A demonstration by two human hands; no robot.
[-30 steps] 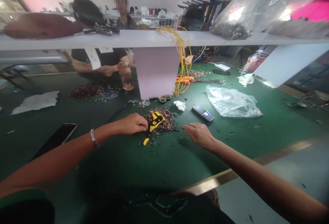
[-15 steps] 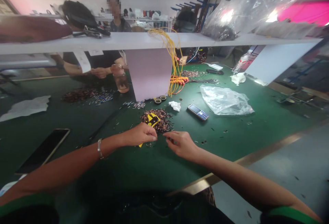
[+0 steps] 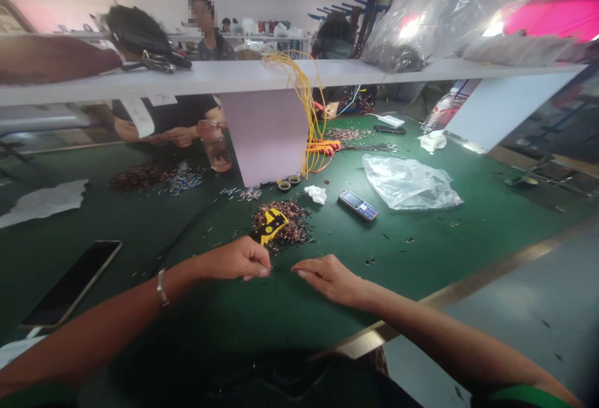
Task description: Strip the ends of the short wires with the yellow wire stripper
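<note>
Green mat (image 3: 421,264), yellow wire strippers (image 3: 269,226), left hand (image 3: 234,259), right hand (image 3: 327,278) nearby

Nothing can be read: the keys of the mobile phone (image 3: 358,205), the paper slips (image 3: 139,117) under the shelf (image 3: 210,77) (and the yellow wire stripper's (image 3: 270,226) markings) are too small or blurred.
</note>
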